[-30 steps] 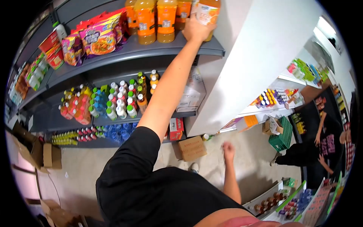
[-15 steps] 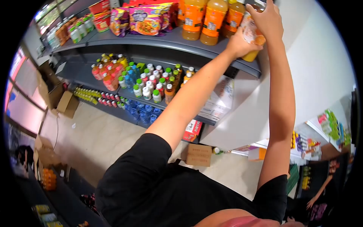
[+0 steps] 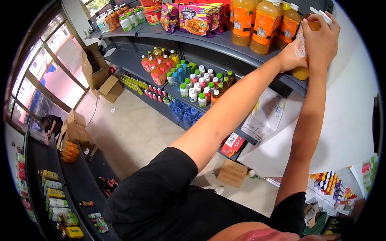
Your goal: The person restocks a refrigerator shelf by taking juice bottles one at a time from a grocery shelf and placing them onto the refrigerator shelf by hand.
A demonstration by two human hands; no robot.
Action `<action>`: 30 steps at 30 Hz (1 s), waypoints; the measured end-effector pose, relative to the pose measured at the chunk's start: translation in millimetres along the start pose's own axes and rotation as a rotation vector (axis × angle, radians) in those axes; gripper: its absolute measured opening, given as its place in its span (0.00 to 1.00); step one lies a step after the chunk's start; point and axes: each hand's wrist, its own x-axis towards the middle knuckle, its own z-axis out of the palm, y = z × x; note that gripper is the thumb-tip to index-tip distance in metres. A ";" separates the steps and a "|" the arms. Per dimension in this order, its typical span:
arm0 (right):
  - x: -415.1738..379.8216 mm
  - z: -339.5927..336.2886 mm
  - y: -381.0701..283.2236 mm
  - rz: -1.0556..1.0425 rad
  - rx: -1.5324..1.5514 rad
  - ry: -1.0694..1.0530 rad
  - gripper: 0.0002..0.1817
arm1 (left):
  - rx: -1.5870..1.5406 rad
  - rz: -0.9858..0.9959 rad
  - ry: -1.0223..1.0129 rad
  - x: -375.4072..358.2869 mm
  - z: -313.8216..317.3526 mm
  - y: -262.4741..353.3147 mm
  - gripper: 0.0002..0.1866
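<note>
A juice bottle (image 3: 301, 73) with a pale label, yellow-orange contents and a white cap is at the right end of the top shelf (image 3: 225, 45). My left hand (image 3: 292, 57) wraps round its lower half. Higher up, my right hand (image 3: 324, 37) is closed round the same bottle near its neck, covering much of it. Just left of my hands stand several larger orange-labelled juice bottles (image 3: 264, 28). Further left are purple instant noodle packets (image 3: 196, 18).
Lower shelves carry pink drink bottles (image 3: 158, 72), small white bottles (image 3: 193, 94) and blue water bottles (image 3: 187, 119). A white wall (image 3: 350, 92) borders my right side. Cardboard boxes (image 3: 232, 173) lie on the floor. Another person (image 3: 51, 122) bends by the far left shelving.
The view has swung left, showing more of the doorway and left shelving. Both hands still hold the bottle at the shelf's right end, which now appears more upright.
</note>
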 end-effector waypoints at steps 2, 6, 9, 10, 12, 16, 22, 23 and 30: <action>-3.9 -10.7 -8.8 -0.032 0.005 -0.024 0.07 | -0.052 0.055 -0.069 -0.9 -2.1 2.9 0.49; -27.4 -38.5 -38.4 -0.102 0.153 0.101 0.11 | -0.087 0.156 -0.136 -19.3 1.9 17.4 0.44; -47.0 -81.7 -68.1 -0.164 0.213 0.148 0.22 | 0.277 0.307 0.010 -44.1 12.1 45.3 0.41; -56.7 -93.6 -78.7 -0.107 0.308 0.174 0.30 | 0.654 0.337 0.165 -65.5 15.4 57.0 0.40; -107.7 -99.8 -52.8 -0.209 0.565 0.218 0.26 | 0.638 0.559 0.507 -108.6 27.8 40.3 0.33; -184.5 -172.3 -135.4 -0.297 0.609 -0.205 0.17 | 0.748 0.464 0.481 -273.4 4.7 26.4 0.30; -436.0 -131.4 -194.8 0.593 0.702 -0.762 0.07 | 0.715 -0.462 0.229 -554.2 -56.8 -13.0 0.38; -459.5 -127.6 -220.3 0.634 0.593 -0.902 0.06 | 0.710 -0.609 0.221 -594.7 -68.0 -14.2 0.40; -585.2 -115.8 -394.6 0.680 1.180 -1.221 0.06 | 0.591 -0.694 0.267 -781.6 -153.5 60.4 0.50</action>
